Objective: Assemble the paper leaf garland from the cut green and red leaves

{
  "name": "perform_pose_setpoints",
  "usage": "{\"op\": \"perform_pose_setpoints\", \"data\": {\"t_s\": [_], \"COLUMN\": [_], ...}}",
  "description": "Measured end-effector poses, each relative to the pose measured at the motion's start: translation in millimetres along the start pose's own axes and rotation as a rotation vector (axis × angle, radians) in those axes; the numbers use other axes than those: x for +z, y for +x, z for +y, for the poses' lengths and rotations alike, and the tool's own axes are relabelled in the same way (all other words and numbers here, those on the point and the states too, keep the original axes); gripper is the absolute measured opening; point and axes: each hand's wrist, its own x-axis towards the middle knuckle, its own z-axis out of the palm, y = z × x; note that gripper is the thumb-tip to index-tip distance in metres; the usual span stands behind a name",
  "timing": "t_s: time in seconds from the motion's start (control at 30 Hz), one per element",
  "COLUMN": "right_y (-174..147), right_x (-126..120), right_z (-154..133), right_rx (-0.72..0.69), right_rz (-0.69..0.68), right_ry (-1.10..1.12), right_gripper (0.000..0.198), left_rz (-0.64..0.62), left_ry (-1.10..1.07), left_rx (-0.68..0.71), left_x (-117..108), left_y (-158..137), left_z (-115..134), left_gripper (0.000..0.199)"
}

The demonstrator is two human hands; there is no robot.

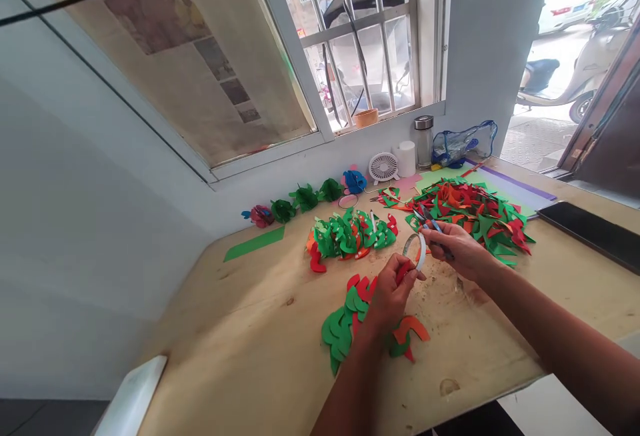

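Note:
My left hand (393, 293) is closed on a small red curved piece (404, 271). A roll of tape (421, 254) stands at its fingertips, between my two hands; I cannot tell which hand bears it. My right hand (460, 249) grips a pair of scissors (434, 226), blades pointing away toward a heap of red, green and orange scraps (470, 213). Under and beside my left hand lie green curved cut-outs (340, 333), with some red ones and an orange arch (414, 327). Farther back is a cluster of green and red pieces with white patches (345, 236).
Along the wall stand crumpled green paper flowers (305, 197), a blue one (355, 181), a small white fan (383, 167), a glass bottle (424, 143) and a clear blue-edged pouch (465, 144). A black phone (593, 233) lies at the right of the wooden table (240, 329). A green strip (255, 243) lies left.

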Motion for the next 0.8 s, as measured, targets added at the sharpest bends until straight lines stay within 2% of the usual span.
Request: {"op": "perform_pose_setpoints", "data": {"t_s": [0.17,0.27,0.4,0.6,0.8], "right_y": [1.0,-0.5,-6.4,-16.5,-18.9], "right_x": [-2.4,-0.3,5.3,9.8,7.1], "right_z": [7.3,5.7,1.0,-0.4,-3.2], "right_rx": [-0.058,-0.162,-0.304,-0.425,-0.484], "right_rz": [0.007,0.086,0.207,0.347,0.433], "right_ry": [-0.026,-0.078,-0.254,-0.453,-0.440], "right_gripper": [0.038,0.037,0.037,0.035,0.027], "left_rz": [0.069,0.140,0.220,0.196,0.244], "left_ry": [0.026,0.038,0.063,0.124,0.101], "left_rx": [0.023,0.032,0.029,0.015,0.024], "left_x": [-1.8,-3.2,-5.2,-4.1,-7.0], "left_y": [-1.9,-2.6,-3.3,-2.9,-1.2], "left_z": [-4.3,-5.3,-2.8,-1.5,-7.3], "left_gripper": [0.016,0.018,0.034,0.037,0.035]}}
